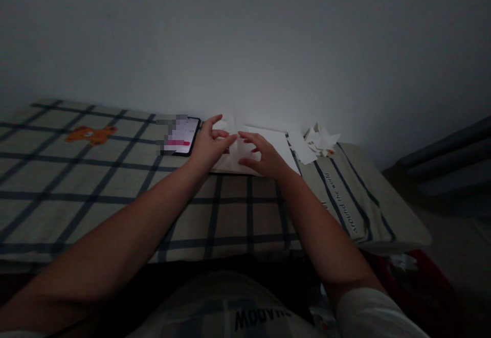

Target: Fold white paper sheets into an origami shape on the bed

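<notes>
Paper sheet (264,146) is what I'm watching from my end, a white one lying flat at the far edge of the bed, right up against the wall (245,46). Both hands are on its near-left part. Left hand (210,146) has the fingers spread and lightly curled, thumb and fingertips pressing or pinching at the paper near the middle, so not a fist, more of a loose pinch. Right hand (261,155) sits just beside it, palm down, fingers fanned out flat over the sheet, holding it against the bed. The fingertips of the two hands nearly meet. Can't tell if a fold is under them, it's too dim and washed out there.

Bed cover (115,184) is a beige check with dark lines and an orange bear patch (91,134) towards the far-left corner. A phone (183,136) lies screen-up and lit just left of the left hand, at the far edge. Off to the right of the sheet there's a little heap of white paper scraps (316,142), also along the far edge. Both forearms reach in from the near edge, converging on the sheet. Room is dark, plain grey wall behind.
</notes>
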The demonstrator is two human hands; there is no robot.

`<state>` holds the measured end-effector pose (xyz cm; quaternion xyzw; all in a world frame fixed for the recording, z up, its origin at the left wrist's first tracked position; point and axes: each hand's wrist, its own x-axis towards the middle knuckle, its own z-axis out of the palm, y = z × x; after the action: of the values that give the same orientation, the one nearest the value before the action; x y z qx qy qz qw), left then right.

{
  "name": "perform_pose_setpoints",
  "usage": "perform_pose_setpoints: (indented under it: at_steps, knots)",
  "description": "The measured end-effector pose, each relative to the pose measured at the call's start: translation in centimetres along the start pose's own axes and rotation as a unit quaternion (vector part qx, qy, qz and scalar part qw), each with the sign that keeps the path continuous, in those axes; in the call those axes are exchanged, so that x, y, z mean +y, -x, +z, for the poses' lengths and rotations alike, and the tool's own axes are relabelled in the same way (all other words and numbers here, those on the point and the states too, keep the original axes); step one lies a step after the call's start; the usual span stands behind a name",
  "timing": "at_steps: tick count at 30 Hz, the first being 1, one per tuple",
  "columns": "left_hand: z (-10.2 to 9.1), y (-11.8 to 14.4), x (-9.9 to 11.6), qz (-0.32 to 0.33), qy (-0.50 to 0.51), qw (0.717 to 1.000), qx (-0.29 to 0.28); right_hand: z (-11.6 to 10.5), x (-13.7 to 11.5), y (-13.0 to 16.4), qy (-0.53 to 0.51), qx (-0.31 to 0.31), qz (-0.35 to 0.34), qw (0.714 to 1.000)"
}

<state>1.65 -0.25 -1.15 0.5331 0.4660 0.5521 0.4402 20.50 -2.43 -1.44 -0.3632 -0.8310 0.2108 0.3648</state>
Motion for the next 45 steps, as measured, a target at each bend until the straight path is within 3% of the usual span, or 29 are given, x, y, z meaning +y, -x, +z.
perform_pose_setpoints:
  at_steps: [9, 19, 23, 28, 32, 37, 40, 42, 45]
  knots:
    - [0.1, -0.1, -0.6, 0.004, -0.002, 1.0, -0.029, 0.6, -0.4, 0.1, -0.095, -0.03, 0.071, 0.992]
    - [0.3, 0.0, -1.5, 0.029, 0.021, 0.994, -0.107, 1.7, 2.1, -0.9, -0.184, 0.087, 0.206, 0.957]
    - [0.2, 0.0, -2.3, 0.091, -0.026, 0.988, -0.124, 1.5, 1.8, -1.1, -0.202, 0.114, 0.228, 0.946]
    - [0.1, -0.1, -2.2, 0.095, -0.034, 0.986, -0.131, 0.6, 1.1, -1.1, -0.218, 0.135, 0.257, 0.932]
    - [0.0, -0.4, -1.9, 0.085, -0.035, 0.99, -0.105, -0.5, 1.5, -0.8, -0.243, 0.16, 0.29, 0.912]
    - [-0.2, -0.7, -1.5, 0.04, -0.033, 0.995, -0.088, -1.9, 2.6, -0.8, -0.333, 0.209, 0.355, 0.848]
    - [-0.7, -1.2, -1.4, -0.001, -0.081, 0.995, -0.059, -2.5, 3.0, -0.9, -0.364, 0.235, 0.385, 0.815]
    - [-1.1, -1.6, -1.5, 0.013, -0.137, 0.99, 0.001, -2.7, 3.0, -0.9, -0.385, 0.235, 0.391, 0.803]
    - [-1.7, -2.3, -1.8, 0.098, -0.225, 0.966, 0.086, -2.8, 2.8, -0.9, -0.402, 0.208, 0.398, 0.798]
